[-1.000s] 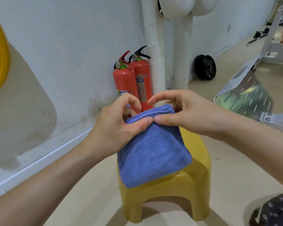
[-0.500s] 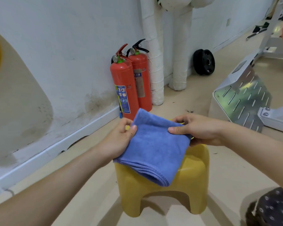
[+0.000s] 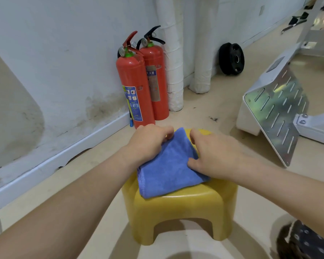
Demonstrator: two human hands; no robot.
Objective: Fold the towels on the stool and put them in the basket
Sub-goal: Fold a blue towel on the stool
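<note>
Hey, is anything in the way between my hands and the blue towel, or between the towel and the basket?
Nothing visible between them: the left hand and right hand are both on the blue towel, which lies folded on the yellow stool. The basket is out of view, so that path cannot be judged.

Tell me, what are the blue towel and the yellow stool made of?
The towel looks like soft microfibre cloth: it has a fuzzy, matte nap and a stitched edge. The stool looks like hard moulded plastic: it is smooth, glossy and seemingly one piece, with light glinting along its rounded rim.
</note>
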